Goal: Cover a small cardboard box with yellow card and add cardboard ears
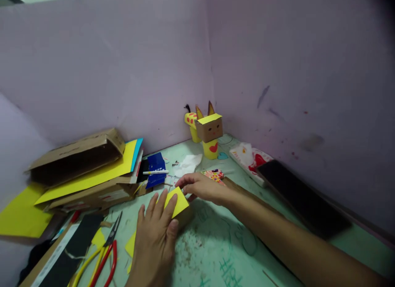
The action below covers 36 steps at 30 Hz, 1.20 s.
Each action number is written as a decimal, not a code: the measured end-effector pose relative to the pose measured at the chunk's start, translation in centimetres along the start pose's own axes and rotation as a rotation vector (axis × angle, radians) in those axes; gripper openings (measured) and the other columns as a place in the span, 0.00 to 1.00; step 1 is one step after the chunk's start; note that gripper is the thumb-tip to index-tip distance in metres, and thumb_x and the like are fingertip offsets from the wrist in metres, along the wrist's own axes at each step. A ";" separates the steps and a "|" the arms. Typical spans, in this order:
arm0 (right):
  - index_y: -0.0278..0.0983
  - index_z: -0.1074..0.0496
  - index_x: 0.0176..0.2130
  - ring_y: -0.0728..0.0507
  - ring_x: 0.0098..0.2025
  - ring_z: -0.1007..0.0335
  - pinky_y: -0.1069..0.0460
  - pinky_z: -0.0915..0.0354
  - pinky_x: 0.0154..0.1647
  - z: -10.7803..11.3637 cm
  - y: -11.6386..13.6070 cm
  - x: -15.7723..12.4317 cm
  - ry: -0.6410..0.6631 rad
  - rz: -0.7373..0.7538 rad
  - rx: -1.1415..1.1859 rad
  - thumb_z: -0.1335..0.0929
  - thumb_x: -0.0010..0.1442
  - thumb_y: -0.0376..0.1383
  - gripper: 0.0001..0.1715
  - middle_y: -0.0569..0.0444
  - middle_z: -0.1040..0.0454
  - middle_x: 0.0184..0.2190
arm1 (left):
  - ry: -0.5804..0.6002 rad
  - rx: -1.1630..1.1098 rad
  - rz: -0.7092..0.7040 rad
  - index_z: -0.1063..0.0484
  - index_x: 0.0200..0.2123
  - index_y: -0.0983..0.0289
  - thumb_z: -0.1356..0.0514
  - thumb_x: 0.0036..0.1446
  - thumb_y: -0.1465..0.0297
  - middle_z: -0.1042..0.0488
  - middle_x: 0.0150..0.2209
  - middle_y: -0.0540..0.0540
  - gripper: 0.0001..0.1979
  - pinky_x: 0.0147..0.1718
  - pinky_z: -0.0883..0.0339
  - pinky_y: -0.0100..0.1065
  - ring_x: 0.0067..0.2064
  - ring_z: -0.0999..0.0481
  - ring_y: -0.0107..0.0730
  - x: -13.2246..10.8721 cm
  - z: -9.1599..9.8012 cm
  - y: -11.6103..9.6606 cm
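My left hand lies palm down with its fingers stretched over a small box topped with yellow paper. At the far edge of that box is my right hand, its fingers loosely bent and apart, close to the paper's corner. Whether the right fingertips touch the box is hard to tell. The box's brown side shows under the paper's right edge. Left of my left hand lie scissors with red and yellow handles. Yellow paper scraps are partly hidden beside my left wrist.
A giraffe-like paper figure with a box head stands in the corner. Cardboard boxes and yellow sheets are piled left. A marker rests on blue card. A black phone-like slab leans along the right wall.
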State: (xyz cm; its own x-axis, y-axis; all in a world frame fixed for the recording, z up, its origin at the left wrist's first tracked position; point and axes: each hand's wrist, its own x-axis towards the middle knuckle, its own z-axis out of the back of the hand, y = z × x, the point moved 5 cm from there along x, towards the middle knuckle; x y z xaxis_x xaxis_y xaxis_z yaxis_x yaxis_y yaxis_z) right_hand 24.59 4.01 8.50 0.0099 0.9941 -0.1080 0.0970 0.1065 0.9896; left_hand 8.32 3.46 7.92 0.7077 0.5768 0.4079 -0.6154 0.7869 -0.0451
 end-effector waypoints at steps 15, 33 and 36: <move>0.37 0.30 0.41 0.38 0.40 0.31 0.46 0.42 0.37 -2.4 0.3 -1.6 -0.225 0.126 -0.800 0.46 0.63 0.44 0.22 0.44 0.25 0.40 | -0.105 0.031 -0.069 0.51 0.64 0.59 0.53 0.61 0.66 0.37 0.60 0.59 0.27 0.55 0.51 0.59 0.60 0.41 0.47 -0.2 0.3 -0.3; 0.39 0.38 0.34 0.42 0.36 0.34 0.49 0.43 0.36 -3.0 -1.6 -0.9 -0.198 0.088 -0.627 0.48 0.63 0.42 0.17 0.49 0.30 0.33 | -0.349 -0.225 0.219 0.38 0.56 0.65 0.53 0.61 0.72 0.37 0.59 0.62 0.20 0.60 0.56 0.51 0.62 0.42 0.40 -1.5 -0.8 0.2; 0.39 0.37 0.34 0.42 0.36 0.35 0.49 0.43 0.37 -2.8 -1.6 -0.8 -0.188 0.101 -0.614 0.48 0.63 0.41 0.17 0.49 0.30 0.33 | -0.327 -0.387 0.332 0.36 0.55 0.63 0.55 0.63 0.68 0.39 0.60 0.60 0.19 0.60 0.53 0.48 0.62 0.42 0.38 -1.5 -0.7 0.1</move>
State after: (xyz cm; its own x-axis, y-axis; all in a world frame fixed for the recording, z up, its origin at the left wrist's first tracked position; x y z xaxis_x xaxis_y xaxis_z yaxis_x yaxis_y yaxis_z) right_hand 21.59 3.08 7.27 0.1684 0.9853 0.0284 -0.4999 0.0605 0.8640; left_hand 7.45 2.84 6.64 0.3183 0.7563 0.5715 -0.5706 0.6343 -0.5216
